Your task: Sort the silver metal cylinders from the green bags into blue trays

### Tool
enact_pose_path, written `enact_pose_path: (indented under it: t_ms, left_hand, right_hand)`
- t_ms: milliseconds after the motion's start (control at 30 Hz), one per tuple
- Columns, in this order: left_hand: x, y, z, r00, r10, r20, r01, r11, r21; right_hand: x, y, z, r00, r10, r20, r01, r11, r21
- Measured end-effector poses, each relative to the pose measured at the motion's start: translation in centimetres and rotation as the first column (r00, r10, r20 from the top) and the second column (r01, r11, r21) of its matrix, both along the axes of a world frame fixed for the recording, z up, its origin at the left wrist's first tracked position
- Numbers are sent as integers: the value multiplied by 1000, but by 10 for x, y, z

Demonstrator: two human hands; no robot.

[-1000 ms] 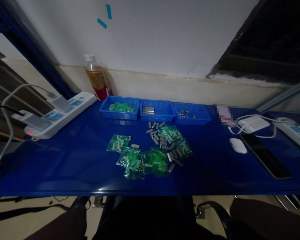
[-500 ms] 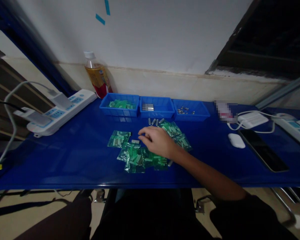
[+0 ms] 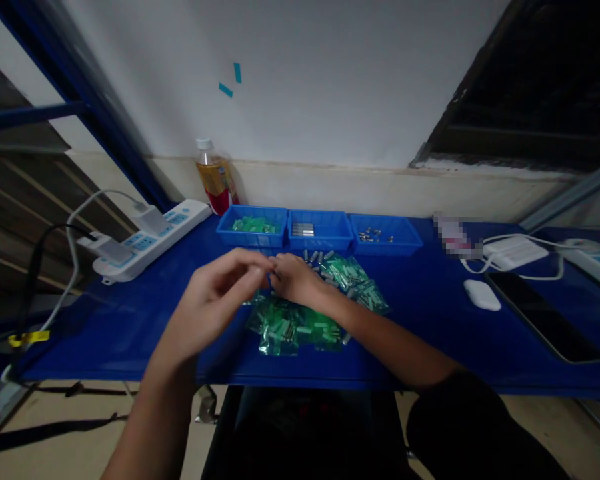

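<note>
My left hand and my right hand meet fingertip to fingertip above a heap of small green plastic bags on the blue table. Both hands have their fingers curled into a pinch; what sits between them is too small to make out. Loose grey metal cylinders lie just behind the right hand. Three blue trays stand at the back: the left tray holds green bags, the middle tray grey pieces, the right tray small metal bits.
A white power strip with plugs and cables lies at the left. A drink bottle stands by the wall. At the right are a white earbud case, a dark phone, a white charger and another power strip.
The right hand came in over the bags and stayed there; the left hand has now risen from below and joined it. The camera view has dropped and shifted a little.
</note>
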State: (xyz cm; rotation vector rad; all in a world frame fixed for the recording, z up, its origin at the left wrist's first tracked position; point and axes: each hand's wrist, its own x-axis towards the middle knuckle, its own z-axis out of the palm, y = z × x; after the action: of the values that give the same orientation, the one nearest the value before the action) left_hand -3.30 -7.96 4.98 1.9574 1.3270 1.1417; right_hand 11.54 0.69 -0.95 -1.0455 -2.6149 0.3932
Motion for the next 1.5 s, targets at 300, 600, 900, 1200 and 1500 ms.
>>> enact_pose_path:
  t_ms: [300,600,900,1200,1500]
  left_hand:
    - [-9,65,-15,777,-331,-535,207,938,-279]
    - [52,79,-28,765,-416,-491,474,881,-7]
    - [53,89,-35,729,-432,-531,530,847,38]
    - [47,107,-30,823,-388,-415,471,874,118]
    - [48,114,-25,859,-406,-313,456,884,105]
  right_hand:
    - [78,2,7,912,-110,-395,66,990,-123]
    - [94,-7,-6,850,-197,-489,122,976,-181]
    - [94,-7,-8,784,-231,-576,82,958,-273]
    - [84,-8,-7,705,-327,-629,255,945,-206]
    - [83,-6,-8,716,-300,-630,366,930,-27]
